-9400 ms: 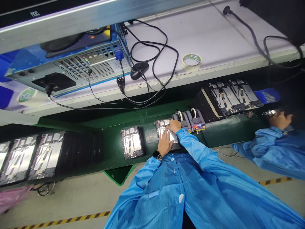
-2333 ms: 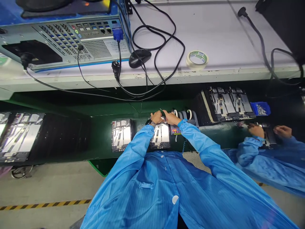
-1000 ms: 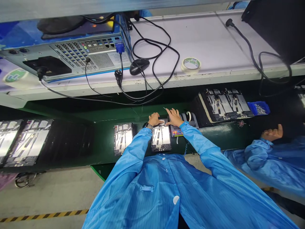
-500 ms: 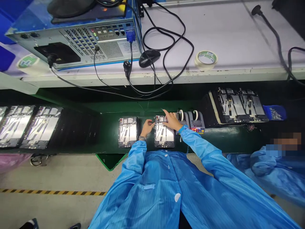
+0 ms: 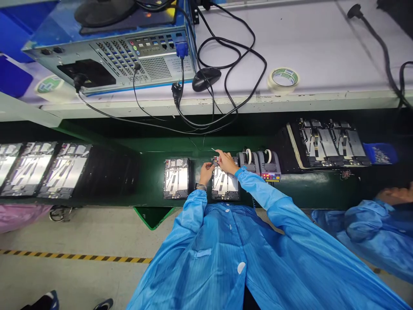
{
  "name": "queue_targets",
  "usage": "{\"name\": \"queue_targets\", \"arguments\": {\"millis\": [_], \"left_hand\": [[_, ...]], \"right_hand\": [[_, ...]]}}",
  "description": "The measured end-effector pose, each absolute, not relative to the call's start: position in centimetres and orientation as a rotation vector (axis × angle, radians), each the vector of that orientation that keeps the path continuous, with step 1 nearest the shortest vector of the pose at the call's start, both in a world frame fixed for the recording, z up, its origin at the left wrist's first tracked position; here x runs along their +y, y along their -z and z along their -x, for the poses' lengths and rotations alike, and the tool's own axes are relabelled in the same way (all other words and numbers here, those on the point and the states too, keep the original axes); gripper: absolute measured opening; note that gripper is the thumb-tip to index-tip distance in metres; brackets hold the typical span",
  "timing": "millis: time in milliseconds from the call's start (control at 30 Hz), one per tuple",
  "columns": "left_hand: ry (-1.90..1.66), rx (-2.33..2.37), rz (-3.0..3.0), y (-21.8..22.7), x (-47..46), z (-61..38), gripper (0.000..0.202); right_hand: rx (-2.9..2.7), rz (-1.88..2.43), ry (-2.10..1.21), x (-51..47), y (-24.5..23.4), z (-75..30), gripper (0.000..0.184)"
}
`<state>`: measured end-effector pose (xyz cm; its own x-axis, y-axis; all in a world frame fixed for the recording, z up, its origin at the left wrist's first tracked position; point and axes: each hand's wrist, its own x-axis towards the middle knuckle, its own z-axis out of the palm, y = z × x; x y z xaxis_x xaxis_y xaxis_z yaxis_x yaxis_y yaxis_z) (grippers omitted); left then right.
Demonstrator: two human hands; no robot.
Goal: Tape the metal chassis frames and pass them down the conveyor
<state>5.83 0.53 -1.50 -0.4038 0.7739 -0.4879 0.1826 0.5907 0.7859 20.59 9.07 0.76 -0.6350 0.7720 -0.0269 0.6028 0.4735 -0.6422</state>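
In front of me lies an opened tablet-like device with silvery panels and dark edges. At its upper left corner my left hand has its fingers pressed together; whatever is between them is too small to make out. My right hand is closed over the device's top part, fingertips close to the left ones. A thin, pale, stick-like piece juts out from its fingers to the upper left. To the left of my left wrist lies a second open device.
Two tape dispensers stand to the right. Further right are more open devices and a blue pouch; several devices lie far left. A computer case, cables and tape roll sit on the shelf. A co-worker's sleeve is at right.
My right hand has moved left and slightly down over the device, nearer my left hand. My left fingers now reach closer to the device's corner. The whole view has shifted slightly.
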Motion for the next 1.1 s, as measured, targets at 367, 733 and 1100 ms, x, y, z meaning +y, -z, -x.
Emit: {"name": "queue_targets", "arguments": {"millis": [367,733,1100], "left_hand": [[-0.979,1.914,-0.725,3.1,1.3,-6.5,0.022],[-1.172,1.783,-0.678,5.8,1.5,-5.8,0.026],[-1.128,1.781,-0.738,5.5,1.9,-5.2,0.033]], "right_hand": [[-2.495,1.062,-0.836,8.9,-0.8,-19.8,0.068],[-2.488,1.177,-0.885,8.7,0.1,-20.1,0.057],[-0.984,1.069,-1.890,2.8,-0.3,-21.4,0.048]]}}
